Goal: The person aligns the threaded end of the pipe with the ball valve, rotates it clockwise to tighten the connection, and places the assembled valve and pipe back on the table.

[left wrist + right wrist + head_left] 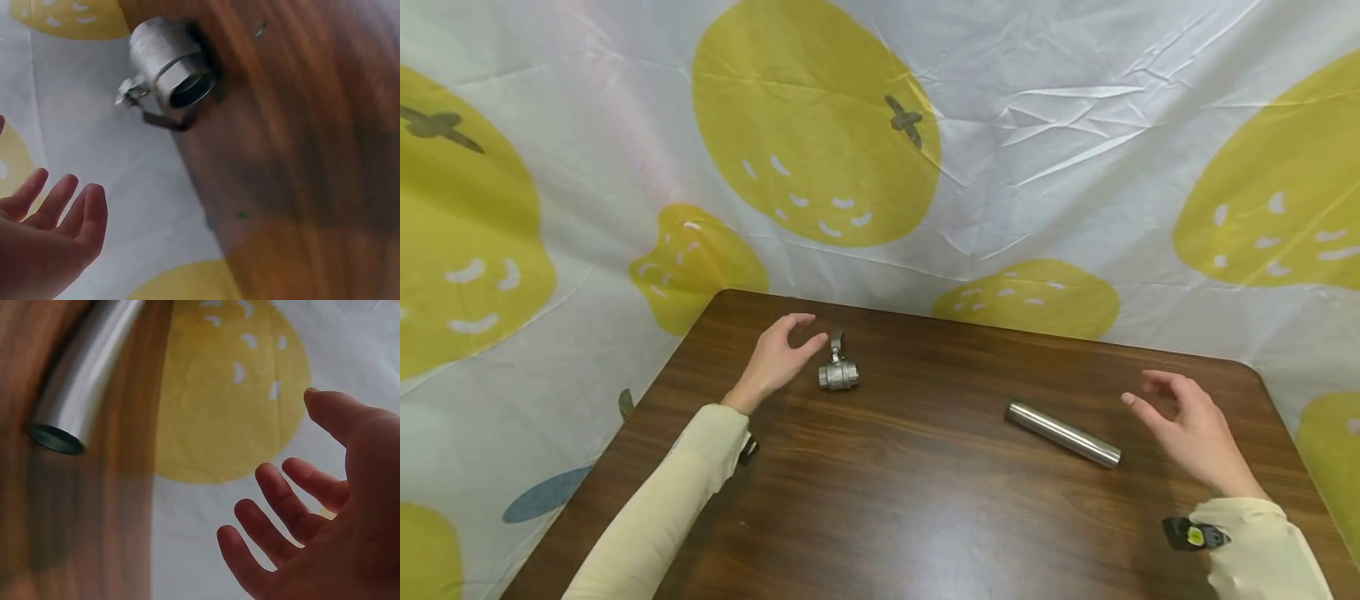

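A metal ball valve with a lever handle lies on the table toward the back left; the left wrist view shows the open threaded end of the valve. My left hand is just left of it, fingers loosely bent, thumb apart, holding nothing. On the right half of the table lies a shiny metal tube, set at a slant; its hollow end shows in the right wrist view, where the tube is at upper left. Beside its near end is my right hand, thumb and fingers spread and bent, with nothing in it.
The brown wood-grain table has rounded back corners. A white cloth printed with yellow fruit hangs right behind it and along the sides. Each wrist wears a dark strapped device, the right wrist device showing below the hand.
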Tool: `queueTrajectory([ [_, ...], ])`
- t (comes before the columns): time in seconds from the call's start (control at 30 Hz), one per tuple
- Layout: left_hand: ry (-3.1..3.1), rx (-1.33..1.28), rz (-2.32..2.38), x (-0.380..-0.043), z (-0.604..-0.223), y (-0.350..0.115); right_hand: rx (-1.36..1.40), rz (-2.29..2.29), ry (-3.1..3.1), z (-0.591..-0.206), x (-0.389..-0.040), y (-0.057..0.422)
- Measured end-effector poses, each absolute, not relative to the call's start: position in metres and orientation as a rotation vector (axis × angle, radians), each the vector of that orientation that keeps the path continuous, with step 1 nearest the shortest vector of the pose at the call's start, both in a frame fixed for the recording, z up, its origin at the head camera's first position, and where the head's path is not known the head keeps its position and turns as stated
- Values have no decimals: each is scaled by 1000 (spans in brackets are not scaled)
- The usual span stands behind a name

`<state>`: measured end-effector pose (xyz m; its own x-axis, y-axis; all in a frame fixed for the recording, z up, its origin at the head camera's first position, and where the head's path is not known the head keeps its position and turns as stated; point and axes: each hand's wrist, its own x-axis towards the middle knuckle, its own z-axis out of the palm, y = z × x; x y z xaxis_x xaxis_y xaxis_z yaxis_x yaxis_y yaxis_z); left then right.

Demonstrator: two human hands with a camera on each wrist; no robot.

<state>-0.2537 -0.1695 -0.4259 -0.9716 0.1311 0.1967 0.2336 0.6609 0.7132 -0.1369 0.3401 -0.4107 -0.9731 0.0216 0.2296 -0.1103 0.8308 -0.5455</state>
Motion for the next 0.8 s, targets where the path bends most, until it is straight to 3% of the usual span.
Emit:
queueTrajectory([
  [0.47, -2941, -162, -1259, -254, -474, -168, 12, 923, -2944, -456, -129, 337],
  [0.8, -3013, -180, -1253, -255, -489, -164, 179, 840, -2961, -475, -126, 339],
])
